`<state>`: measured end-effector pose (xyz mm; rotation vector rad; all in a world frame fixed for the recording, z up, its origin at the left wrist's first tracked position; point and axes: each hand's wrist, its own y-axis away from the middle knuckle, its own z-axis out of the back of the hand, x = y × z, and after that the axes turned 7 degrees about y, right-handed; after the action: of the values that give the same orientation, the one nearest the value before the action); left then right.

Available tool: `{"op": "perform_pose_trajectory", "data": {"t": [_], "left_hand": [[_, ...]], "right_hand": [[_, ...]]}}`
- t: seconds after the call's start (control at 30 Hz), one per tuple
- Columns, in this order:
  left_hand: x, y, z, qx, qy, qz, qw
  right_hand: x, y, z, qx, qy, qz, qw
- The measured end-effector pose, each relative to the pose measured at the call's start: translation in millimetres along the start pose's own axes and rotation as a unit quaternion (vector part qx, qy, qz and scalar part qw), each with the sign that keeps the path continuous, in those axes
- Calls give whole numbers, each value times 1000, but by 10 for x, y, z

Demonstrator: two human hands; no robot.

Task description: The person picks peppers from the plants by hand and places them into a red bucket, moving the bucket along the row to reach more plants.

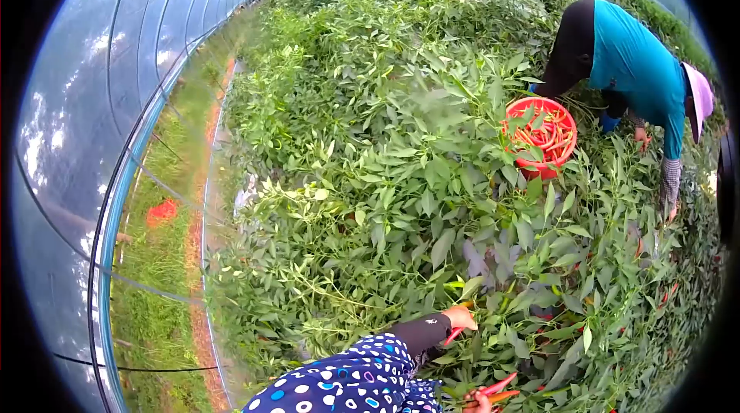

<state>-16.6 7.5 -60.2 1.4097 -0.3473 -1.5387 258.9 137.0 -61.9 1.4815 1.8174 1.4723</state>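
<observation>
My left hand (460, 317) reaches in among the pepper plants, out of a dark cuff and a blue dotted sleeve. Its fingers are closed, and a red chili pepper (453, 335) shows below them. Lower down, at the bottom edge, my right hand (481, 402) grips a small bunch of red chili peppers (499, 387), one more orange. Part of this hand is cut off by the frame. Green leaves (532, 320) surround both hands, with more red peppers partly hidden between them.
A red basket (575, 138) full of red peppers stands among the plants. Beyond it a co-worker (636, 58) in a teal top bends over the rows, hands low. At left, a plastic tunnel wall (69, 143) runs beside a grassy strip with a red object (162, 213).
</observation>
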Motion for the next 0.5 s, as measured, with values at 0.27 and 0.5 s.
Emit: {"op": "perform_pose_trajectory", "data": {"t": [0.27, 0.5], "left_hand": [[-198, 781, 225, 102, 52, -20, 993], [-301, 1539, 283, 156, 353, -25, 922]], "right_hand": [[290, 108, -461, 48, 56, 22, 997], [506, 319, -1195, 144, 117, 49, 982]]}}
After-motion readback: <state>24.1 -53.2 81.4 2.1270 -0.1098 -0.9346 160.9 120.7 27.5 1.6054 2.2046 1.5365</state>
